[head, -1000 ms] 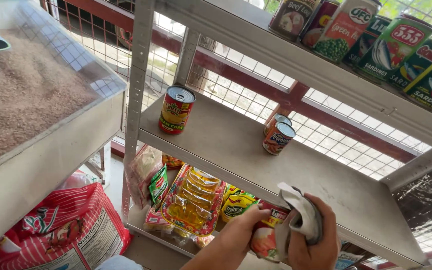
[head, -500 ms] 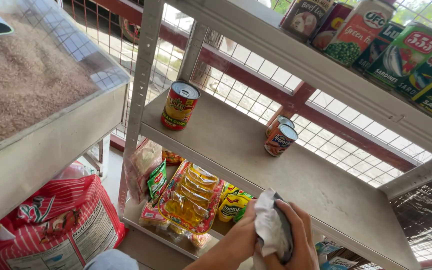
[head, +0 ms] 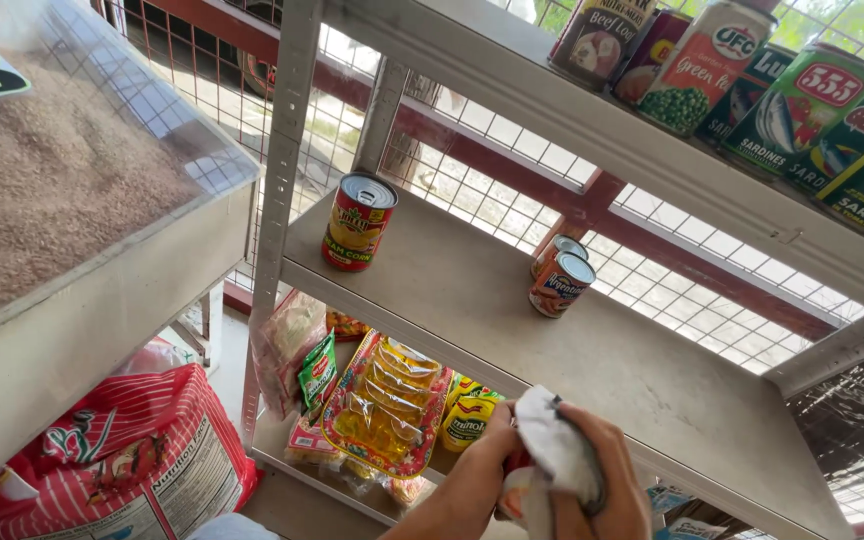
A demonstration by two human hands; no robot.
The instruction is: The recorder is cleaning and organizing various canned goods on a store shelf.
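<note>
A crumpled white cloth [head: 556,455] is pressed over a small red-labelled item [head: 515,490], most of which is hidden, at the bottom edge of the view, just in front of the front lip of the grey metal middle shelf [head: 652,385]. The right hand [head: 602,480] has its grip clamped on the white cloth, fingers curled over the top of it. The left hand [head: 492,465] has its grip closed around the red-labelled item from the left side, touching the cloth. On the middle shelf, well apart from the hands, a red and yellow tin can [head: 357,222] stands upright near the left upright post, and two smaller tin cans [head: 560,283] stand together near the rear mesh. Below the middle shelf, the lower shelf carries clear packs of yellow oil sachets [head: 387,405], a small yellow bottle [head: 469,420] and green snack packets [head: 318,370], all just left of the hands. The upper shelf [head: 592,130] holds a row of upright green and red cans [head: 752,85]. At far left, a clear-fronted bin of brown grain [head: 62,190] sits above a red and white printed sack [head: 142,460].
</note>
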